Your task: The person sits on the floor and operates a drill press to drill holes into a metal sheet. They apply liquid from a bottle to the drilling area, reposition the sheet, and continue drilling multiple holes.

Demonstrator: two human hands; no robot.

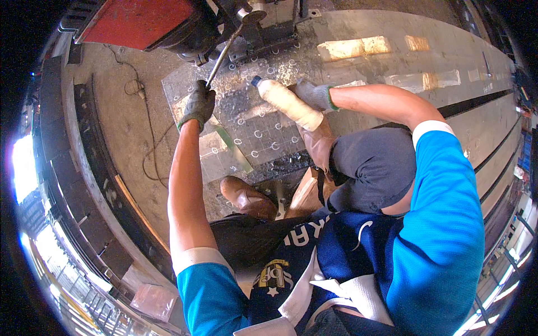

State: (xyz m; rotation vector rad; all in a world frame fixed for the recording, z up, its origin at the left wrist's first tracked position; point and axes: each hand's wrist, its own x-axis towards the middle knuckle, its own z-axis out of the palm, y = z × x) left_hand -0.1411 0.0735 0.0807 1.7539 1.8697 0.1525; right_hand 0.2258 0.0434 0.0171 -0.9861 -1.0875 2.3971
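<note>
My left hand (pixel 198 105), in a dark grey glove, is closed round the end of a metal lever (pixel 222 58). That lever runs up to a round hub on the machine (pixel 246 22). In my gloved right hand (pixel 312 94) is a pale yellowish plastic bottle (pixel 288 103) with a dark blue cap. The bottle is tilted, its cap toward the machine's base, and it partly hides my right fingers. Beneath both hands lies a steel plate (pixel 269 131) marked with chalk circles and lines, wet and dark with shavings around the machine's base.
The machine's red housing (pixel 134 25) juts out at upper left. A thin cable (pixel 147 120) winds over the floor on the left. More long steel plates (pixel 471 61) stretch to the right, with dark gaps between them. My boots (pixel 249 199) are close to the marked plate, beside a wooden block (pixel 301 193).
</note>
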